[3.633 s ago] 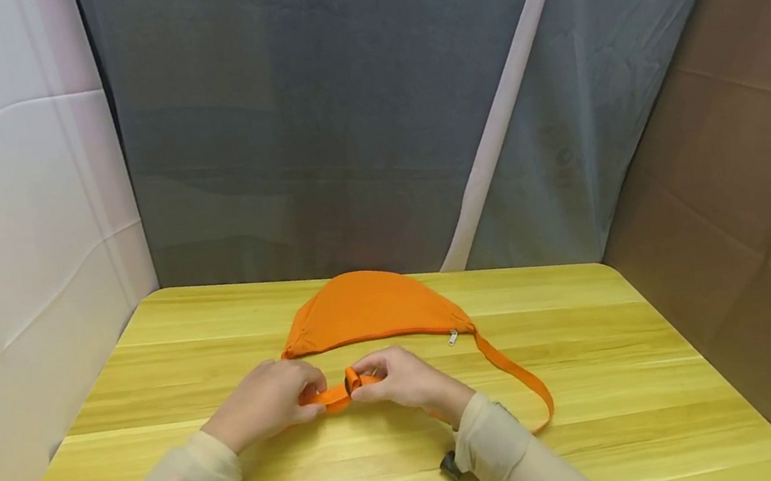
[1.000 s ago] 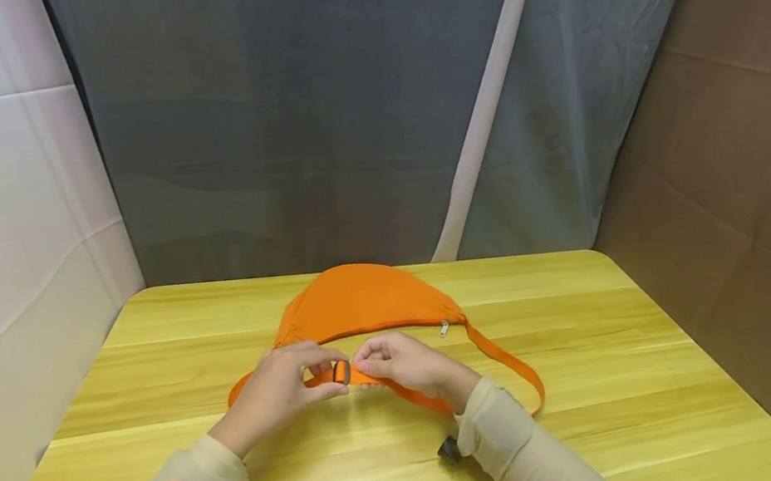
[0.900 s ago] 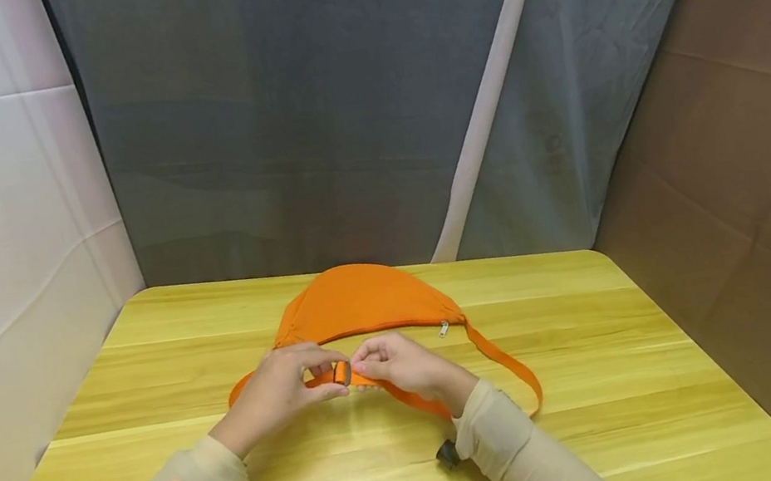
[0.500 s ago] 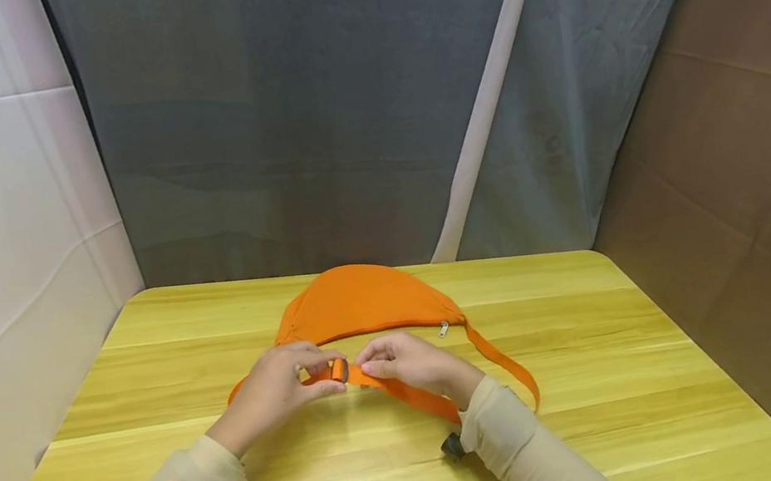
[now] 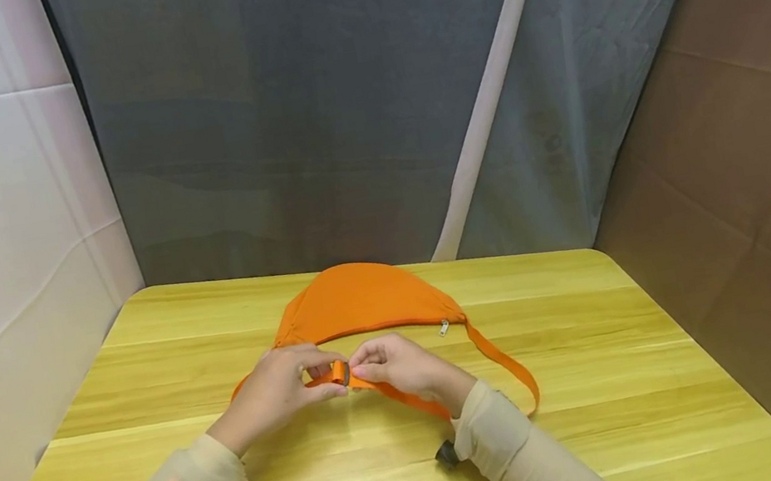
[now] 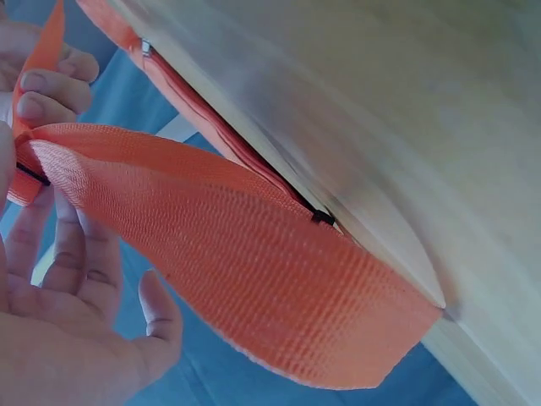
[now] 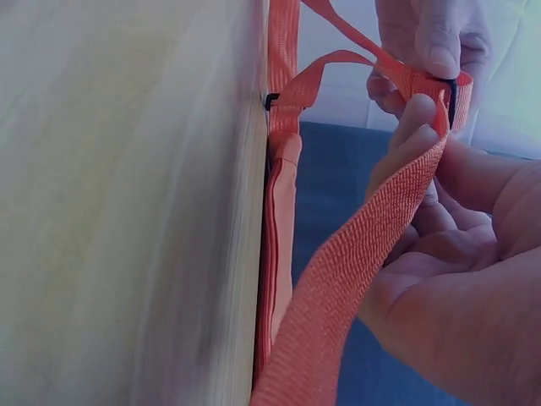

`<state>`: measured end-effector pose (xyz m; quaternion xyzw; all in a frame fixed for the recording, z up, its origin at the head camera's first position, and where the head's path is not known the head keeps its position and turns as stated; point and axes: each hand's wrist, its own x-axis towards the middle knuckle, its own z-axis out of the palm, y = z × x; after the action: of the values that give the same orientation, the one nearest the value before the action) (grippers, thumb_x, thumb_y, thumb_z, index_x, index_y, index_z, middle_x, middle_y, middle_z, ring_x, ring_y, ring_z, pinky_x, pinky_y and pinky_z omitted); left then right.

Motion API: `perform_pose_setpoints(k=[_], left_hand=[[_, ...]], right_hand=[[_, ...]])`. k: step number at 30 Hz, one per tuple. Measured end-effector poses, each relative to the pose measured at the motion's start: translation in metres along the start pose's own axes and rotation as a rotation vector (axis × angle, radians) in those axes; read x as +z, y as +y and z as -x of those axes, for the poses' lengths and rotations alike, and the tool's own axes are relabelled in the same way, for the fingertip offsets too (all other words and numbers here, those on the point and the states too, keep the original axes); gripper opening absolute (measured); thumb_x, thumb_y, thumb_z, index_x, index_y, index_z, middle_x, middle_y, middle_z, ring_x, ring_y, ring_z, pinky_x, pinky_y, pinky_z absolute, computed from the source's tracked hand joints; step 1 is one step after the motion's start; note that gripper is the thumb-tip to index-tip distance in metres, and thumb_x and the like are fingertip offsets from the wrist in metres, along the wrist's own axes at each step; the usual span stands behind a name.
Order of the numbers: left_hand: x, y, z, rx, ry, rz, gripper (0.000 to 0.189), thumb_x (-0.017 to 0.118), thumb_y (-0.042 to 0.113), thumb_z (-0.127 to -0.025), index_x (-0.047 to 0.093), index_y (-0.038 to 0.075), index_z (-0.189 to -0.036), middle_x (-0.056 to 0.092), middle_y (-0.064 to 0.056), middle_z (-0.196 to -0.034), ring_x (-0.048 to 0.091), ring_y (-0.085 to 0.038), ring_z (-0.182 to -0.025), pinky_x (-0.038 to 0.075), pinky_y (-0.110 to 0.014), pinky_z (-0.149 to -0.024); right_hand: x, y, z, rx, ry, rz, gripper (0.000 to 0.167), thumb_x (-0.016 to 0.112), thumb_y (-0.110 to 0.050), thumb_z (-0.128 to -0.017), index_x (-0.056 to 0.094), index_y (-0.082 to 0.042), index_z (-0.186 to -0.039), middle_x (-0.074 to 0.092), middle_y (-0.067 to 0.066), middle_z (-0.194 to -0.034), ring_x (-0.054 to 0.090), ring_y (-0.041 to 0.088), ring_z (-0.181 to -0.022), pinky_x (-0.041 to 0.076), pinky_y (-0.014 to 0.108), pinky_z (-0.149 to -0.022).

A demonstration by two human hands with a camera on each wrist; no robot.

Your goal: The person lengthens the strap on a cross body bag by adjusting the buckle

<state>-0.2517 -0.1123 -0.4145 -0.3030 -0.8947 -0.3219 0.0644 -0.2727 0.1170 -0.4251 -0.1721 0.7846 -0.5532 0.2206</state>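
Note:
An orange waist bag point(image 5: 364, 298) lies flat at the middle of the table, with its zip edge facing me. Just in front of it, my left hand point(image 5: 273, 393) pinches the black strap slider point(image 5: 345, 373), through which the orange webbing loops. Close on its right, my right hand point(image 5: 406, 368) pinches the strap between thumb and fingertips. In the right wrist view the strap point(image 7: 355, 254) runs from those fingers towards the camera, and the slider point(image 7: 452, 103) sits at the left fingertips. A wide length of strap point(image 6: 254, 271) hangs past my left hand in the left wrist view.
The strap's right part point(image 5: 507, 364) curves from the bag over the wooden table point(image 5: 603, 374). A metal zip pull point(image 5: 444, 328) hangs at the bag's right end. A second black strap fitting point(image 7: 272, 101) sits near the bag. Fabric walls enclose the table's back and sides.
My left hand has shifted from the strap onto the slider, and my right hand from beside the slider onto the strap. In the last second, the right fingers draw slightly away and come back.

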Motion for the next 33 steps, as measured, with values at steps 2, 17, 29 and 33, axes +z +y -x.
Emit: perform_pose_setpoints(k=[2,17,29,33], left_hand=[[-0.0007,-0.0001,0.0001,0.002,0.006,0.004,0.035,0.088,0.033,-0.078,0.079,0.023,-0.111,0.060,0.023,-0.079,0.055,0.000,-0.074,0.039,-0.036,-0.077],[-0.0009,-0.0013,0.0008,0.023,0.020,0.007,0.035,0.089,0.029,-0.077,0.079,0.017,-0.109,0.056,0.021,-0.076,0.053,0.000,-0.071,0.044,-0.033,-0.074],[-0.0006,-0.0016,0.0008,0.001,-0.005,0.037,0.028,0.089,0.031,-0.078,0.078,0.026,-0.104,0.058,0.021,-0.077,0.053,-0.001,-0.073,0.036,-0.037,-0.077],[-0.0011,-0.0023,0.0003,0.009,-0.006,0.051,0.028,0.089,0.031,-0.079,0.079,0.026,-0.104,0.060,0.021,-0.079,0.052,-0.004,-0.072,0.039,-0.034,-0.073]], right_hand=[[0.0001,-0.0008,-0.0001,0.004,0.001,-0.028,0.016,0.062,-0.012,-0.102,0.071,-0.001,-0.108,0.071,0.015,-0.100,0.064,0.015,-0.086,0.052,0.028,-0.080],[-0.0062,0.0054,0.0038,0.007,-0.060,0.035,0.014,0.058,-0.008,-0.103,0.068,0.002,-0.106,0.064,0.001,-0.089,0.057,0.014,-0.083,0.047,0.027,-0.078],[-0.0032,0.0030,0.0017,0.002,-0.045,0.015,0.015,0.059,-0.008,-0.103,0.069,0.002,-0.104,0.065,0.003,-0.089,0.058,0.015,-0.082,0.048,0.028,-0.078],[-0.0031,0.0016,0.0014,0.010,-0.042,0.004,0.016,0.058,-0.008,-0.103,0.070,0.002,-0.106,0.067,0.003,-0.092,0.060,0.015,-0.084,0.050,0.028,-0.080]])
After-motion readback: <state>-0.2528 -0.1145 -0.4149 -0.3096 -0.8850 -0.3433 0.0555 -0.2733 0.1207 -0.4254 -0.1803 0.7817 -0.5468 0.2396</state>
